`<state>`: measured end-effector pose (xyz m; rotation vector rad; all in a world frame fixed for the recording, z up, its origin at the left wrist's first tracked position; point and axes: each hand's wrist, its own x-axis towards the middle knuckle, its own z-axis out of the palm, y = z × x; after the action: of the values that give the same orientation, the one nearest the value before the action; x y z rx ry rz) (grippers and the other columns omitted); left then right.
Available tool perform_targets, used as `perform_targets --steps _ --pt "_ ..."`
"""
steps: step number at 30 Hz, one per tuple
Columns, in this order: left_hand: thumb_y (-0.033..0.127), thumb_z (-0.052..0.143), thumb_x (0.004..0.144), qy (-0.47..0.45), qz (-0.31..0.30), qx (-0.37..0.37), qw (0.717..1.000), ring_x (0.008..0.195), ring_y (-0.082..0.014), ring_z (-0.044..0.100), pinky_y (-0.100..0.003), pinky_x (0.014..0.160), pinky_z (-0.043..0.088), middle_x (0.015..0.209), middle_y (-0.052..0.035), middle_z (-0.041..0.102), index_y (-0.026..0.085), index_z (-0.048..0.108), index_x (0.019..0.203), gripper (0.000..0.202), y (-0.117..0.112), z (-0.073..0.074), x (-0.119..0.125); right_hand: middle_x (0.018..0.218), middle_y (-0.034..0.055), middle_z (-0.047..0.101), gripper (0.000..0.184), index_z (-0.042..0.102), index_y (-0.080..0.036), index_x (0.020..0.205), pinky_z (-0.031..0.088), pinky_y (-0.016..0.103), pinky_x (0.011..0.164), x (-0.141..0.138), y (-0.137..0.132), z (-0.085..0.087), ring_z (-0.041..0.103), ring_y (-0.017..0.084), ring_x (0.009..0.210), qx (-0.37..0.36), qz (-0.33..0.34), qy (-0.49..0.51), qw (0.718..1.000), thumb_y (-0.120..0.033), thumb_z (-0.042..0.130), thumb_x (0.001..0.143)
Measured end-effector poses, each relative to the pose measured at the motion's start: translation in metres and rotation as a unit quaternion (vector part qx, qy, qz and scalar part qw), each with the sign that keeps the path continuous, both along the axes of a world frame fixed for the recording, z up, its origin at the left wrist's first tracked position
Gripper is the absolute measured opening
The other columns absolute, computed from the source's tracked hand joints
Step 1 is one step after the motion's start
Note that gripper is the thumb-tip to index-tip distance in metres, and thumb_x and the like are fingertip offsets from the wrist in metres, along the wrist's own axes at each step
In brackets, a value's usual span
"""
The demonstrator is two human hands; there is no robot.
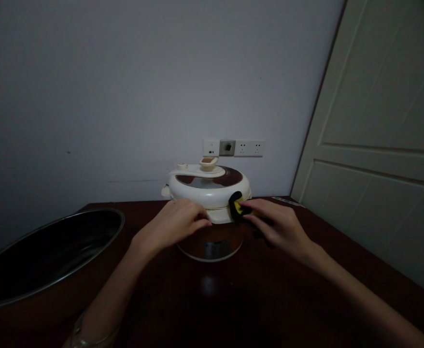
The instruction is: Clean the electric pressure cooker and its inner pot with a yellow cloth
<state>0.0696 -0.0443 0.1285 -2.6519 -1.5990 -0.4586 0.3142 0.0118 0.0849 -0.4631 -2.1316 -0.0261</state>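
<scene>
A cream and brown electric pressure cooker [209, 186] stands on a dark wooden table [233, 299] against the wall. My left hand [174, 223] rests on the cooker's front left side, fingers curled against the rim below the lid. My right hand [275, 224] presses a yellow and black sponge [236, 206] against the cooker's right side, fingers pinched round it. The cooker's lower front panel [215, 249] shows between my hands.
A large metal basin [49, 256] sits at the table's left. Wall sockets [233, 148] are mounted behind the cooker. A pale door [378, 145] stands close on the right. A bracelet [89, 338] is on my left wrist.
</scene>
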Motion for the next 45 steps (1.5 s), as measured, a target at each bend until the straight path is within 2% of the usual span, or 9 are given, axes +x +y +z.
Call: perform_targets --steps 5,10,14,18,22,27,33,39,45 --pt "0.037 0.049 0.084 0.011 0.128 0.051 0.990 0.069 -0.0177 0.061 -0.026 0.059 0.038 0.079 -0.0058 0.069 0.021 0.070 0.083 0.027 -0.004 0.011 -0.026 0.105 0.0131 0.062 0.029 0.057 -0.014 0.117 0.049 0.035 0.076 -0.025 -0.001 0.027 0.057 0.021 0.094 0.106 0.023 -0.228 0.968 -0.021 0.045 0.091" --pt "0.034 0.039 0.088 0.002 0.323 0.216 0.921 0.081 -0.0229 0.062 -0.031 0.066 0.044 0.091 -0.0090 0.068 0.019 0.067 0.094 0.032 0.012 0.011 -0.054 0.091 0.0119 0.062 0.029 0.063 -0.012 0.103 0.045 0.035 0.070 -0.065 -0.005 0.026 0.054 0.022 0.084 0.157 -0.033 -0.241 0.957 -0.033 0.050 0.090" --pt "0.030 0.033 0.090 -0.006 0.381 0.234 0.895 0.093 -0.0255 0.061 -0.036 0.075 0.047 0.107 -0.0136 0.064 0.016 0.062 0.104 0.035 0.032 -0.001 -0.064 0.091 0.0118 0.061 0.023 0.063 -0.011 0.101 0.043 0.032 0.067 -0.056 -0.014 0.023 0.054 0.021 0.083 0.150 -0.059 -0.240 0.957 -0.026 0.051 0.088" --pt "0.035 0.026 0.092 -0.016 0.386 0.159 0.909 0.093 -0.0263 0.062 -0.038 0.078 0.047 0.103 -0.0162 0.065 0.014 0.063 0.099 0.043 0.050 -0.012 -0.073 0.086 0.0073 0.058 0.018 0.064 -0.016 0.099 0.038 0.027 0.054 -0.035 -0.024 0.031 0.053 0.016 0.069 0.087 -0.101 -0.280 0.951 -0.021 0.053 0.086" --pt "0.039 0.016 0.094 -0.062 0.356 0.110 0.926 0.095 -0.0255 0.062 -0.036 0.078 0.046 0.100 -0.0161 0.067 0.015 0.065 0.091 0.055 0.067 -0.021 -0.082 0.081 0.0073 0.057 0.014 0.065 -0.014 0.091 0.036 0.028 0.053 -0.050 -0.026 0.030 0.052 0.018 0.069 0.135 -0.112 -0.283 0.943 -0.022 0.054 0.085" --pt "0.040 0.015 0.094 -0.073 0.362 0.116 0.922 0.094 -0.0244 0.062 -0.034 0.077 0.045 0.098 -0.0169 0.068 0.014 0.066 0.089 0.058 0.075 -0.029 -0.083 0.079 0.0116 0.059 0.015 0.065 -0.011 0.081 0.038 0.032 0.057 -0.085 -0.023 0.016 0.053 0.023 0.074 0.213 -0.157 -0.255 0.930 -0.011 0.051 0.084" --pt "0.038 0.020 0.093 -0.042 0.363 0.113 0.924 0.088 -0.0255 0.063 -0.034 0.073 0.044 0.095 -0.0187 0.068 0.012 0.067 0.087 0.054 0.070 -0.028 -0.080 0.083 0.0118 0.060 0.012 0.065 -0.012 0.087 0.043 0.033 0.057 -0.070 -0.034 0.017 0.053 0.024 0.077 0.144 -0.151 -0.246 0.947 -0.013 0.055 0.079" --pt "0.036 0.023 0.091 -0.068 0.349 0.092 0.930 0.089 -0.0244 0.063 -0.033 0.072 0.044 0.096 -0.0199 0.068 0.012 0.067 0.083 0.050 0.065 -0.020 -0.085 0.087 0.0084 0.062 0.016 0.066 -0.017 0.094 0.049 0.033 0.059 -0.054 -0.037 0.020 0.059 0.021 0.075 0.027 -0.122 -0.191 0.974 -0.016 0.057 0.081" --pt "0.042 0.038 0.087 -0.142 0.321 0.173 0.920 0.080 -0.0228 0.064 -0.032 0.067 0.046 0.082 -0.0127 0.069 0.016 0.067 0.079 0.039 0.017 0.011 -0.072 0.091 0.0037 0.070 0.019 0.067 -0.022 0.097 0.053 0.031 0.074 -0.040 -0.024 0.029 0.065 0.018 0.082 -0.085 -0.006 0.047 0.995 -0.032 0.063 0.081"
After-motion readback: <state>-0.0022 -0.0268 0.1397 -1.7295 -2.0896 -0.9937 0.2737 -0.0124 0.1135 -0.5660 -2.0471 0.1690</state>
